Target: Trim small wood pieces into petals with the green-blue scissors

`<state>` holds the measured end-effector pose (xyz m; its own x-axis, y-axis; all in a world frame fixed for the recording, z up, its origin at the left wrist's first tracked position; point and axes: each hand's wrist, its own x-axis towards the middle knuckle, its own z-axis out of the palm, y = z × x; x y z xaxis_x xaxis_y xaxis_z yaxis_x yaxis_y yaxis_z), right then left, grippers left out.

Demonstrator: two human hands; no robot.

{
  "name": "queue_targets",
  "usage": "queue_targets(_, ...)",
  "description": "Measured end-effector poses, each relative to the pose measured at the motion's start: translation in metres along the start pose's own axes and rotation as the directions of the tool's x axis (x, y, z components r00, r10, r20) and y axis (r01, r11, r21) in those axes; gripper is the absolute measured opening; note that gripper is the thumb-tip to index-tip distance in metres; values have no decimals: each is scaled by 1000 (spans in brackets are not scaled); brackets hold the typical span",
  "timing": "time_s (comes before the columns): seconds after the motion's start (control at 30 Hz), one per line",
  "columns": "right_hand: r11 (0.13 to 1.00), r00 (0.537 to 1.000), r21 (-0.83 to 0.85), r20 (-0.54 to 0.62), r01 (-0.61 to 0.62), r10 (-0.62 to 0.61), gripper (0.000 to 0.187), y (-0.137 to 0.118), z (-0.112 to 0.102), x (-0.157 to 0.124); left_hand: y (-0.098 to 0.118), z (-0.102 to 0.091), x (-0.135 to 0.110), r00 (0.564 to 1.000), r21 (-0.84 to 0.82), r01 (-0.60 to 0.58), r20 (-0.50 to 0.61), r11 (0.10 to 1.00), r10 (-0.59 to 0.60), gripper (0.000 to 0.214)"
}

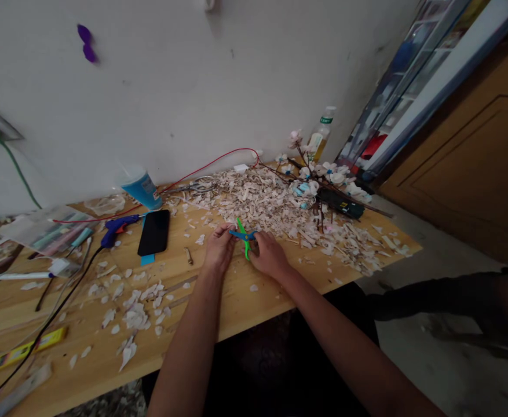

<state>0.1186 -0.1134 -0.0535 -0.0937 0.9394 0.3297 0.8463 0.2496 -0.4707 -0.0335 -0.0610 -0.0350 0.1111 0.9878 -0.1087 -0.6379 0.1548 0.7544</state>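
Note:
My right hand (269,252) grips a pair of scissors (245,236) with one blue and one green half, the blades spread apart. The blue blade points left toward my left hand (219,246), whose thumb and fingers are pinched together. Whatever small piece the left fingers hold is too small to make out. Both hands are just above the front middle of the wooden table (236,307). Behind them lies a wide heap of pale scraps (254,194).
Craft branches with white flowers (329,171) and a bottle (322,136) stand back right. To the left are a blue cup (143,188), a phone (154,233), a glue gun (117,227) with its cord, and a yellow box cutter (25,350). Pale petals (136,315) lie front left.

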Motion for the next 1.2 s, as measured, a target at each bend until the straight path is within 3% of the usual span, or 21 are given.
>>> queue_targets(0.17,999,1000,43,8,-7,6,17,0,-1,1,-2,2,-3,999,50,43,-14,998,-42,30)
queue_targets(0.6,999,1000,43,-8,-13,13,10,0,0,1,-12,-5,4,1000,179,-5,-17,984,8,29)
queue_targets(1.2,999,1000,48,-29,-4,5,5,1,-1,1,-13,2,1,999,103,19,-28,994,-17,27)
